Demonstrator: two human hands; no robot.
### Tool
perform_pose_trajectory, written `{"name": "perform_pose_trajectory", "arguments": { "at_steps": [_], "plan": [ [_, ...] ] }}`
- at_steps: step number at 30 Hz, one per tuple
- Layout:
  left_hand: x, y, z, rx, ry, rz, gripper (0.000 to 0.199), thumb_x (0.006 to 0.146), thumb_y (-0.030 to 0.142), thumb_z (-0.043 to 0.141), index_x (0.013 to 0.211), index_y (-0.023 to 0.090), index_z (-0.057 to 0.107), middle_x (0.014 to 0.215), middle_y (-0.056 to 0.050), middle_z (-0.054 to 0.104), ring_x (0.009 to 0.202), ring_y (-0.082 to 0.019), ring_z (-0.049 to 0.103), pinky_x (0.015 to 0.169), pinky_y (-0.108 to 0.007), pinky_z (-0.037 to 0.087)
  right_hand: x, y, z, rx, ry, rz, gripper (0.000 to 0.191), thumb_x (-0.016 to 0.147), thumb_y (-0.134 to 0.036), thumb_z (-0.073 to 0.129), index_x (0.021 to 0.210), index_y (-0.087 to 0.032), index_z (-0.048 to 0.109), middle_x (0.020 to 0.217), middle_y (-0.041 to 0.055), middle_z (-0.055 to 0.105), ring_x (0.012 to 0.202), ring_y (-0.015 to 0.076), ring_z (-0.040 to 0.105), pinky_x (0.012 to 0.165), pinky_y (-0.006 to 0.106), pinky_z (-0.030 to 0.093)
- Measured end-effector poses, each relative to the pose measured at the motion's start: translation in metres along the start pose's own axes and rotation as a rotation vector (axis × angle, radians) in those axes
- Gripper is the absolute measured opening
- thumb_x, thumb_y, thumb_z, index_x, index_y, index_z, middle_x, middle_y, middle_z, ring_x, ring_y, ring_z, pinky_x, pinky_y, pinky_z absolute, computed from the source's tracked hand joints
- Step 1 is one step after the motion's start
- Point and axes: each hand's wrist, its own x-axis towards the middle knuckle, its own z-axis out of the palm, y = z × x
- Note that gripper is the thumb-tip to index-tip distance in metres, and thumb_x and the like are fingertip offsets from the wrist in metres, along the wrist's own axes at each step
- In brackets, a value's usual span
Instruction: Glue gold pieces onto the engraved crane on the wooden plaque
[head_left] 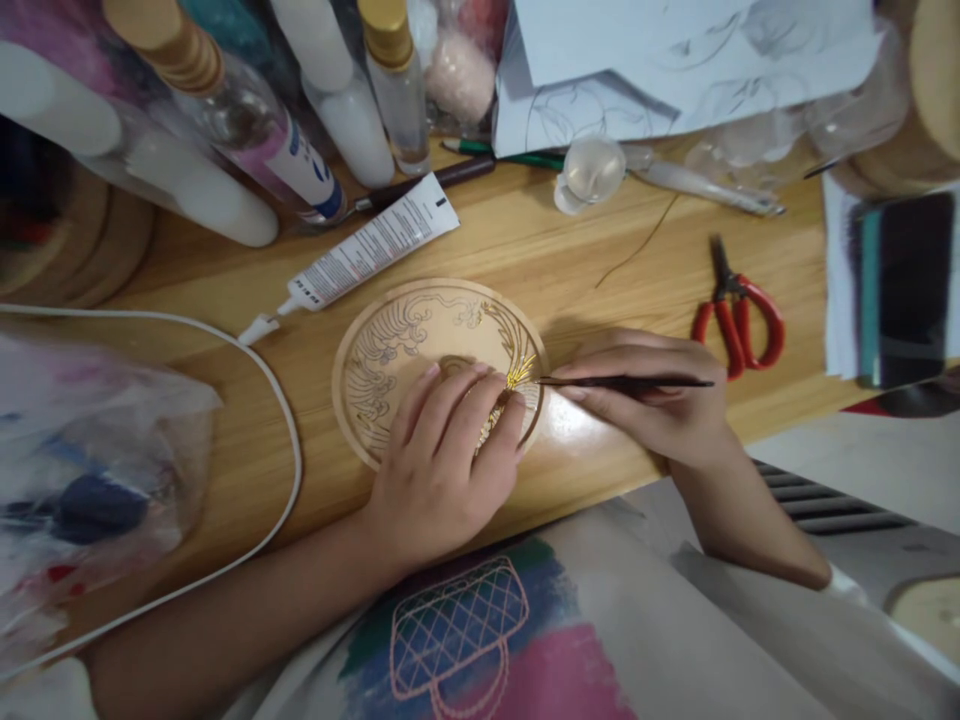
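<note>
1. Here's the round plaque (401, 345), flat on the table (637, 262).
2. Just behind it, a bit left: the tube (375, 243), nozzle pointing at its cap (259, 328).
3. Bottles (274, 150) crowd in behind the tube.
4. Over right, the pliers (739, 320); farther right, a phone (916, 290) on paper.
5. At the back, drawing sheets (585, 112), small tub (592, 170) before them.
6. Far left, a plastic bag (105, 470), the cable (298, 460) curving between bag and plaque.
</note>
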Motion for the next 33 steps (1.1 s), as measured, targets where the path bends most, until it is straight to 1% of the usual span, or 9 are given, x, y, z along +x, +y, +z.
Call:
{"name": "perform_pose_trajectory", "arguments": {
  "at_steps": [5, 12, 21, 24, 27, 29, 33],
  "plan": [
    [0.001, -0.001, -0.001, 0.004, -0.018, 0.011, 0.028, 0.093, 0.022, 0.056, 0.114, 0.007, 0.068, 0.113, -0.014, 0.073, 0.111, -0.029, 0.064, 0.098, -0.05, 0.051, 0.0, 0.001, -0.001, -0.018, 0.033, 0.021, 0.018, 0.081, -0.016, 0.076, 0.096, -0.025, 0.078, 0.08, 0.001, 0.075, 0.072, 0.0142, 0.068, 0.063, 0.027, 0.054],
    [0.0, -0.001, 0.0, 0.021, -0.02, 0.024, 0.028, 0.094, 0.021, 0.055, 0.113, 0.006, 0.068, 0.114, -0.015, 0.073, 0.111, -0.029, 0.063, 0.099, -0.049, 0.048, -0.001, -0.001, 0.0, -0.001, 0.007, 0.019, 0.017, 0.083, -0.014, 0.074, 0.096, -0.024, 0.078, 0.084, 0.0019, 0.076, 0.075, 0.0138, 0.069, 0.067, 0.027, 0.055],
    [-0.002, -0.001, 0.001, 0.038, -0.028, 0.039, 0.03, 0.094, 0.023, 0.056, 0.115, 0.005, 0.066, 0.116, -0.016, 0.072, 0.113, -0.029, 0.062, 0.102, -0.048, 0.044, 0.001, 0.001, -0.001, 0.008, 0.012, -0.004, 0.016, 0.082, -0.014, 0.076, 0.095, -0.024, 0.077, 0.082, 0.0007, 0.076, 0.074, 0.0131, 0.069, 0.066, 0.026, 0.055],
    [-0.002, -0.002, 0.001, 0.021, -0.011, 0.041, 0.032, 0.093, 0.022, 0.055, 0.118, 0.005, 0.065, 0.115, -0.016, 0.072, 0.112, -0.029, 0.062, 0.102, -0.048, 0.045, 0.003, 0.002, 0.0, 0.008, 0.057, 0.0, 0.014, 0.08, -0.016, 0.077, 0.092, -0.023, 0.077, 0.079, 0.0002, 0.074, 0.072, 0.0125, 0.067, 0.064, 0.026, 0.053],
    [-0.003, -0.003, 0.0, 0.024, 0.018, 0.049, 0.031, 0.094, 0.021, 0.055, 0.118, 0.006, 0.065, 0.113, -0.016, 0.072, 0.111, -0.029, 0.064, 0.101, -0.048, 0.046, 0.005, 0.005, 0.002, 0.023, 0.143, -0.003, 0.011, 0.079, -0.017, 0.078, 0.089, -0.023, 0.077, 0.075, -0.0003, 0.072, 0.068, 0.0122, 0.065, 0.061, 0.026, 0.051],
    [-0.004, -0.003, -0.002, 0.02, 0.046, 0.092, 0.027, 0.092, 0.019, 0.057, 0.115, 0.007, 0.066, 0.111, -0.015, 0.073, 0.11, -0.028, 0.065, 0.101, -0.047, 0.047, 0.006, 0.006, 0.003, 0.032, 0.194, -0.004, 0.01, 0.078, -0.018, 0.078, 0.087, -0.023, 0.076, 0.073, -0.0006, 0.071, 0.067, 0.0123, 0.064, 0.06, 0.026, 0.05],
    [-0.009, -0.004, -0.009, -0.095, 0.113, 0.287, 0.017, 0.086, 0.01, 0.062, 0.101, 0.01, 0.069, 0.103, -0.009, 0.076, 0.104, -0.023, 0.069, 0.099, -0.041, 0.051, 0.008, 0.007, 0.005, 0.056, 0.288, 0.011, 0.009, 0.079, -0.02, 0.077, 0.087, -0.024, 0.077, 0.077, 0.0003, 0.073, 0.071, 0.0129, 0.065, 0.063, 0.026, 0.052]
  ]
}}
